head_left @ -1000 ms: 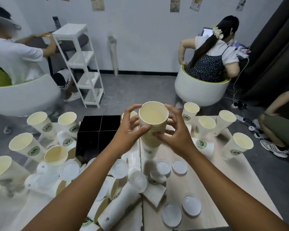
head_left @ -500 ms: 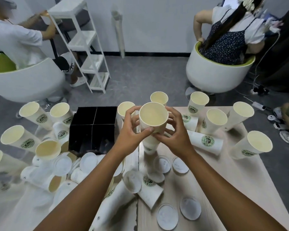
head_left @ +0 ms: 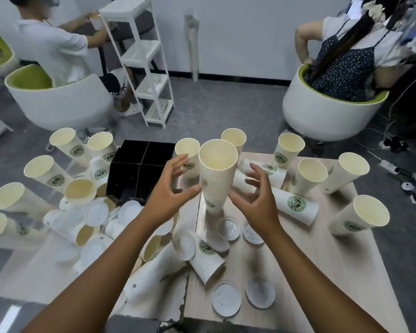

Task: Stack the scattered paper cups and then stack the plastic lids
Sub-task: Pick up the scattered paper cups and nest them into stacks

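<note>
Tall tapered stack of ribbed paper cups (head_left: 217, 179) stands upright on the wood-grain table (head_left: 322, 260); left hand (head_left: 171, 191) and right hand (head_left: 259, 200) flank it, fingers spread wide, gripping nothing.

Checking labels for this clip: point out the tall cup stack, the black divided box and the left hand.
tall cup stack (head_left: 216, 181), head view, ribbed side wall.
black divided box (head_left: 142, 162), head view, centre dividers.
left hand (head_left: 168, 195), head view, back of hand.

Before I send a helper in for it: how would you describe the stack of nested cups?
Find the black divided box at the table's far edge. Just right of it, between the left hand and right hand, stands the cup stack. It is the tallest there, its side ringed with rims.
</note>
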